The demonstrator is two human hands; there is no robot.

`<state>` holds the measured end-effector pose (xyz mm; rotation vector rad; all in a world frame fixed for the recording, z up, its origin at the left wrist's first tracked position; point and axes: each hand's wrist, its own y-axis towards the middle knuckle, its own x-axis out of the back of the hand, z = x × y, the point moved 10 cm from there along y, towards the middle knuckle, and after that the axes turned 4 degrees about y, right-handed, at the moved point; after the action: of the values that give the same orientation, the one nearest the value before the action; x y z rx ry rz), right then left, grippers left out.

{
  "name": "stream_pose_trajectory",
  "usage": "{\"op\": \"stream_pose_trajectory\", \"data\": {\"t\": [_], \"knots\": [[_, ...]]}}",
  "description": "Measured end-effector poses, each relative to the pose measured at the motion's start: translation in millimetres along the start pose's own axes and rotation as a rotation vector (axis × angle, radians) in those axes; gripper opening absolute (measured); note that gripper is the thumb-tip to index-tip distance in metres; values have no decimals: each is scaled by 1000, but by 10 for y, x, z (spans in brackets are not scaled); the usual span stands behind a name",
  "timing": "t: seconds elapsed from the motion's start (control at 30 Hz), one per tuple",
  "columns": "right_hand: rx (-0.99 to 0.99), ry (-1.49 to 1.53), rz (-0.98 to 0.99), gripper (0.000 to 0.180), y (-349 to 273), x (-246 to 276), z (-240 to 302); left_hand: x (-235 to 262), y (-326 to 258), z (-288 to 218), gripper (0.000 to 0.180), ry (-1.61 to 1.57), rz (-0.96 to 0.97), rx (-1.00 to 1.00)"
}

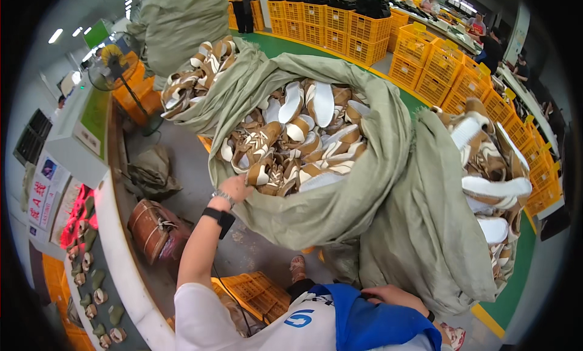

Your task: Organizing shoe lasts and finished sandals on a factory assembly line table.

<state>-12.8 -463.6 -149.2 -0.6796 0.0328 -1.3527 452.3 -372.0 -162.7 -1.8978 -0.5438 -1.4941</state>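
**Left hand in the sack of shoes, right hand at the waist**

The left hand (235,187), left of centre in the frame, is curled over the near rim of the big green woven sack (316,214), its fingers closed on a tan-and-white shoe (260,172) at the edge of the heap. The right hand (392,296), low in the frame, lies flat against the blue vest (370,320); whether it holds anything cannot be told.

To lift that shoe cleanly, it seems best to grip the sole rather than a strap, since the pairs lie tangled and a strap would likely drag neighbours over the rim. Holding down the slack cloth with the free hand would keep the mouth open.

A second full sack (425,229) leans at the right, a third (200,71) sits at upper left. Orange crates (425,53) fill the upper right, and a curved white conveyor (115,254) carrying small parts runs down the lower left.
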Motion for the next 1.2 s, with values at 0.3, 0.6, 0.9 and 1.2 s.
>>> {"op": "stream_pose_trajectory", "data": {"t": [0.3, 0.6, 0.9, 1.2], "knots": [[-79, -120, -152, 38, 822, 443, 553, -575, 958, 254, 68, -247, -44, 214], [85, -136, -304, 37, 1266, 665, 712, -195, 221, 492, 43, -1683, 308, 224], [203, -183, -251, 26, 1633, 626, 767, -552, 480, 758, 36, -859, -140, 117], [274, -97, -301, 35, 1922, 748, 1772, -739, 1284, 1009, 50, -770, 109, 52]]}}
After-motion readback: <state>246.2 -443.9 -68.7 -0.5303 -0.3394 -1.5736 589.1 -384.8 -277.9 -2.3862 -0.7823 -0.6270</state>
